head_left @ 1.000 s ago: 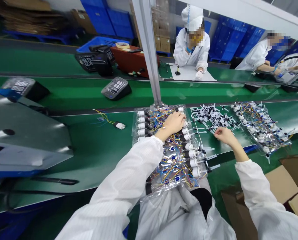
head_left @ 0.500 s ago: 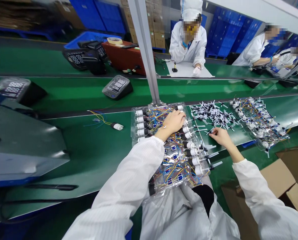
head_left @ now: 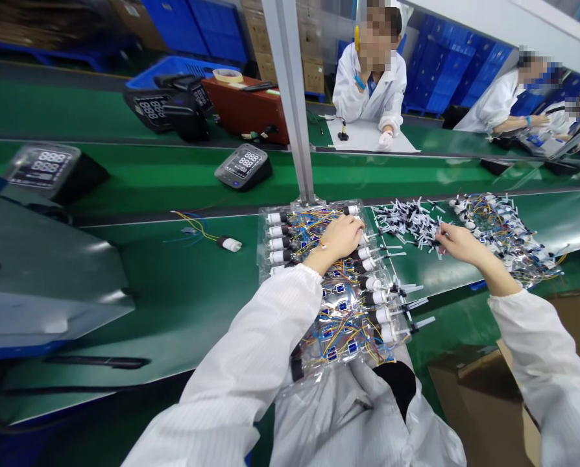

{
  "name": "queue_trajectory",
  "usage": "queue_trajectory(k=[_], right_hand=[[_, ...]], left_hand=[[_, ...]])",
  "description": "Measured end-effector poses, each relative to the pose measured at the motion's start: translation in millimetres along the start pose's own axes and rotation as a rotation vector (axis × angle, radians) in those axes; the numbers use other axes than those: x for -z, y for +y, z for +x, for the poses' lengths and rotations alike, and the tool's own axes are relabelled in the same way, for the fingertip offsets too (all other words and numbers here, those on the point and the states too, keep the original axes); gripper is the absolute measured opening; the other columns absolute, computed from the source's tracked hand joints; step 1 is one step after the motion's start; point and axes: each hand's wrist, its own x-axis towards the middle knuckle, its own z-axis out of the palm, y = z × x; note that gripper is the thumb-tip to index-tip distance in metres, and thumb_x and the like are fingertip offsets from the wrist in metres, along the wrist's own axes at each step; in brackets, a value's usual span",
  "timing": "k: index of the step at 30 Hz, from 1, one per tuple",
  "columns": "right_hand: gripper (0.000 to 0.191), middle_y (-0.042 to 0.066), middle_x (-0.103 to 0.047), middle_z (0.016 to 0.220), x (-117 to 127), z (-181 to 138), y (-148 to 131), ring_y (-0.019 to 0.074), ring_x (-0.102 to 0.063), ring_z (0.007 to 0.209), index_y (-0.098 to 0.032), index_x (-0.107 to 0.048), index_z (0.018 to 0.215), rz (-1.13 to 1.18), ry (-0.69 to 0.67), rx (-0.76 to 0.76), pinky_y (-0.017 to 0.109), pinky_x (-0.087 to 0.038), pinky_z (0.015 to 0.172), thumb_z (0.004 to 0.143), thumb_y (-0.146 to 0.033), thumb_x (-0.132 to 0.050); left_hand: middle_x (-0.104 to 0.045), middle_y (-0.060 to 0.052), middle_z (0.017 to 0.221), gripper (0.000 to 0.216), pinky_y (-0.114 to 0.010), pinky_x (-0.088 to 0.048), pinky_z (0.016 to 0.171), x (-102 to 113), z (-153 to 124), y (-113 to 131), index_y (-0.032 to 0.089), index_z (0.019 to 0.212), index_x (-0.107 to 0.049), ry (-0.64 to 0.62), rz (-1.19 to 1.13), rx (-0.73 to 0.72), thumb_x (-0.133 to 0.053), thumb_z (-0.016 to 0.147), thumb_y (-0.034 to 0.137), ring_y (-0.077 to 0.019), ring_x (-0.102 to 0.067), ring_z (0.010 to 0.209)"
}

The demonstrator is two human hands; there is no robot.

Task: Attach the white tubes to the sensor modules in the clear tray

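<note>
A: How is the work laid out, and where are the small parts to be found?

B: The green table [head_left: 187, 292] is stretched across the whole width. On it a clear plastic tray [head_left: 319, 370] is set, its near end apparently carried past the table's edge, above the lap [head_left: 353, 408]. A second tray [head_left: 526, 275] is placed farther right, and a pile of black-and-white pieces [head_left: 407, 220] is heaped between the two

A: And how are the hands placed?

B: The left hand [head_left: 343, 237] is laid over the right-side row of white cylinders [head_left: 378, 297] in the nearer tray, its fingers bent; whether anything is gripped under it cannot be told. The right hand [head_left: 458, 245] is held at the pile's right edge, thumb and forefinger brought narrowly together; whether a piece is pinched there cannot be told either

A: What should be minded at the tray?

B: It is best steadied lightly, since an overhanging end could be tipped by a hard push. The thin wires [head_left: 341, 327] should not be hooked or pressed

A: And at the pile?

B: As the pieces are heaped crosswise, one is probably best drawn from the rim, so that others are not dragged along. A gentle pinch is called for; pale stems [head_left: 423, 322] like those seen jutting from the tray could be bent
</note>
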Motion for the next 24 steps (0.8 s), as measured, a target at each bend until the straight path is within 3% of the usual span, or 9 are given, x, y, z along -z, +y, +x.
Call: queue_trajectory(k=[5,10,13,16,18,21,24], right_hand=[[0.023,0.001,-0.064,0.053,7.2,11.5,-3.7,0.0178,-0.059,0.045,-0.023,-0.062,0.074,0.171,-0.145,-0.114,0.033,-0.047,0.056,0.088,-0.038,-0.073],[0.045,0.008,-0.073,0.077,7.3,15.8,-16.6,0.0223,-0.074,0.067,-0.022,-0.061,0.078,0.672,-0.147,-0.213,0.033,-0.059,0.059,0.071,-0.055,-0.09],[0.045,0.004,-0.071,0.073,16.8,27.9,-38.0,0.016,-0.067,0.062,-0.02,-0.07,0.088,0.636,-0.062,-0.114,0.028,-0.055,0.057,0.067,-0.054,-0.092],[0.039,0.002,-0.068,0.067,28.3,51.5,-72.4,0.0125,-0.058,0.056,-0.019,-0.079,0.096,0.534,0.069,0.021,0.027,-0.048,0.055,0.077,-0.052,-0.086],[0.031,0.003,-0.07,0.07,27.8,72.0,-99.5,0.0137,-0.061,0.06,-0.018,-0.081,0.092,0.504,0.109,0.131,0.029,-0.05,0.059,0.081,-0.048,-0.082],[0.019,0.005,-0.076,0.083,3.5,102.9,-133.1,0.016,-0.067,0.067,-0.019,-0.082,0.088,0.495,0.097,0.278,0.031,-0.054,0.067,0.082,-0.037,-0.081],[0.01,0.005,-0.079,0.084,-41.2,122.4,-144.3,0.0199,-0.072,0.077,-0.02,-0.083,0.087,0.523,0.076,0.311,0.033,-0.056,0.077,0.08,-0.027,-0.078]], left_hand=[[-0.071,-0.011,0.115,0.027,-0.042,-0.047,0.103,-2.7,2.3,-6.6,0.021,0.115,-0.072,-0.008,-0.027,-0.025,-0.048,0.102,0.023,-0.0272,-0.059,0.111],[-0.072,-0.01,0.116,0.019,-0.04,-0.048,0.102,-3.8,6.5,-13.5,0.02,0.113,-0.071,0.0,-0.076,-0.035,-0.062,0.099,0.027,-0.0264,-0.062,0.11],[-0.073,-0.01,0.115,0.019,-0.039,-0.049,0.1,-2.6,8.1,-15.8,0.018,0.113,-0.07,0.016,-0.106,-0.026,-0.068,0.096,0.027,-0.0271,-0.063,0.11],[-0.073,-0.01,0.116,0.024,-0.038,-0.05,0.101,-3.0,8.8,-17.9,0.017,0.116,-0.069,0.029,-0.125,-0.022,-0.072,0.093,0.025,-0.0276,-0.063,0.112],[-0.073,-0.011,0.12,0.029,-0.039,-0.05,0.103,-4.4,8.8,-19.2,0.016,0.12,-0.069,0.045,-0.131,-0.03,-0.073,0.093,0.025,-0.0274,-0.063,0.115],[-0.073,-0.012,0.12,0.028,-0.039,-0.05,0.105,-6.1,8.2,-19.6,0.015,0.119,-0.071,0.068,-0.13,-0.029,-0.072,0.093,0.027,-0.0272,-0.065,0.114],[-0.074,-0.013,0.12,0.028,-0.039,-0.051,0.104,-5.2,7.5,-17.9,0.015,0.119,-0.071,0.081,-0.143,0.018,-0.072,0.094,0.027,-0.0278,-0.067,0.113]])
